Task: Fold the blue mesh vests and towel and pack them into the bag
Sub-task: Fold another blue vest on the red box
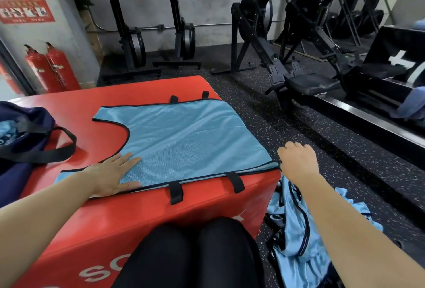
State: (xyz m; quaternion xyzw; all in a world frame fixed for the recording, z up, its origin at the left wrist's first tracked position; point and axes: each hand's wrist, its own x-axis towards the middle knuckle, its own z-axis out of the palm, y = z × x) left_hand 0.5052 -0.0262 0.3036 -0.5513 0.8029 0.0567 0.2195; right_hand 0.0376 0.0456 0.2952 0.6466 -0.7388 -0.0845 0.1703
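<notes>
Far left of the red tabletop point(142, 218), the dark bag point(25, 126) sits slumped at the edge. A bit of light blue fabric shows in its mouth, and its black strap point(57, 147) loops out across the red surface. Moving in, here's the left hand point(112, 175), palm down and fingers straight. That grip is open, pressing flat on the near-left part of the blue mesh vest point(184, 140). The vest lies spread over the middle of the tabletop, neck scoop toward the bag, with black tabs poking out along its near and far edges. On to the tabletop's near-right corner, where the right hand point(296, 161) has its fingers curled, grip closed on the vest's corner. Past the tabletop's right side, down on the speckled floor point(333, 149), a heap of vests point(296, 241) lies crumpled.
</notes>
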